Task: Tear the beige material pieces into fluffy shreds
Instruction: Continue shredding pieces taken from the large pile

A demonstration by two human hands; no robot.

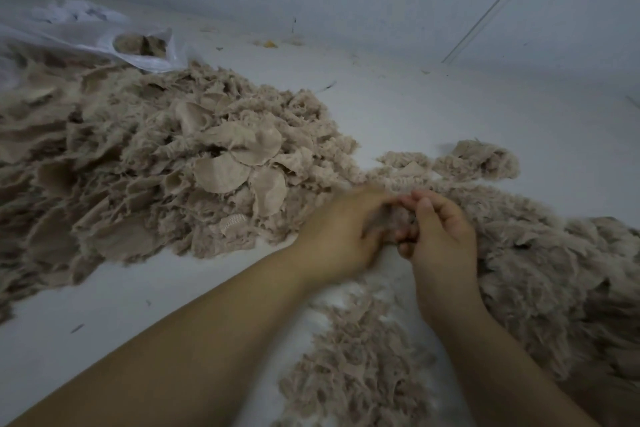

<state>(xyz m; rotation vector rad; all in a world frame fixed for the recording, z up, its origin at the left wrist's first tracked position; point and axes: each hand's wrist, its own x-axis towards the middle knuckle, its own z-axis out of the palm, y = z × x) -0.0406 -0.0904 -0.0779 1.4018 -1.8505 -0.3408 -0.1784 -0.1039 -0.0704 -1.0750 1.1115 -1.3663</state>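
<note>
Writing: no brand, label or lettering can be read on anything here.
Your left hand (341, 232): it meets the right hand over the near middle of the floor, fingers curled round a small beige piece (388, 218); the hand is blurred, so the exact finger hold is unclear.
Your right hand (440, 236): its back faces you, fingers bent inward and pinching the same beige piece from the other side, fingertips touching those of the left hand.
Beige piece: it sits between your two hands, mostly hidden by the fingers, held just above the floor.
Pile of pieces (156, 163): a large heap to your left and beyond the left hand, mixing round flat discs (221, 172) with ragged fluff.
Fluffy shreds (554, 281): a spread mound to your right, reaching under and past the right hand.
Loose scraps (353, 371): a thinner scatter between your forearms, near the bottom edge.
Plastic bag (104, 35): white, lying at the far left behind the pile, with more beige material showing in its open mouth.
Floor (450, 107): pale, bearing everything above.
</note>
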